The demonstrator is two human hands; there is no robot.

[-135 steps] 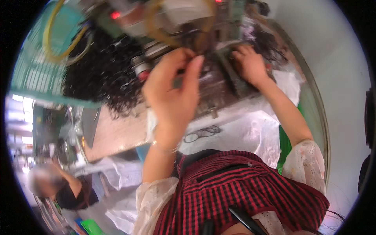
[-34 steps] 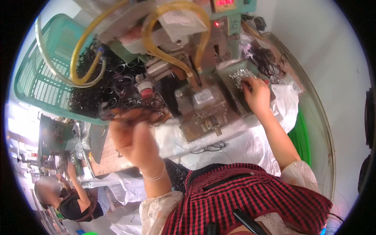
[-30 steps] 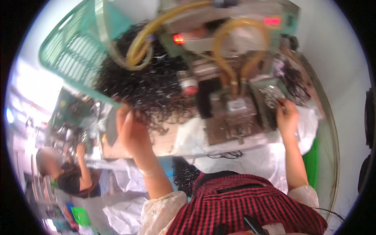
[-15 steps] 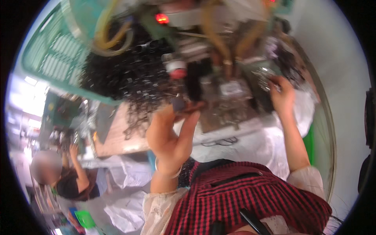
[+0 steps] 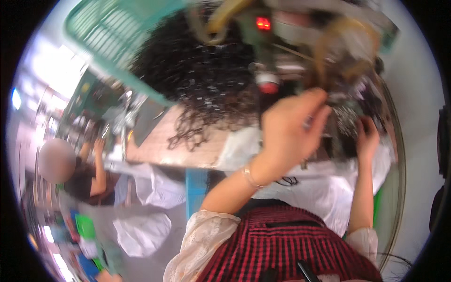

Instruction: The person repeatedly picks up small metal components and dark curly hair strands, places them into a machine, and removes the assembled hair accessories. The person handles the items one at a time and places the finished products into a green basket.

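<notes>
My left hand (image 5: 293, 129) reaches up and right to the machine (image 5: 291, 56), fingers bent together with the thumb against them. A small greyish spot shows between these fingers, too blurred to name. My right hand (image 5: 368, 138) is at the edge of a pile of small shiny metal pieces (image 5: 345, 120), its fingertips drawn together; what they hold, if anything, is hidden. Left of the machine's red-tipped white knob (image 5: 268, 83) lies a big heap of black curly rubber-like loops (image 5: 197, 61).
The heap spills from a green slatted basket (image 5: 110, 33) onto the wooden tabletop (image 5: 162, 141). Yellowish hoses (image 5: 230, 16) hang above it. White cloth (image 5: 324, 188) covers the table's near side. At the far left sits another person (image 5: 87, 181) with raised hands. A white wall (image 5: 418, 117) stands on the right.
My left hand has moved right and up to the machine, its fingers now drawn together. My right hand stays by the metal pieces. The whole view has shifted, so the basket and heap appear further right.
</notes>
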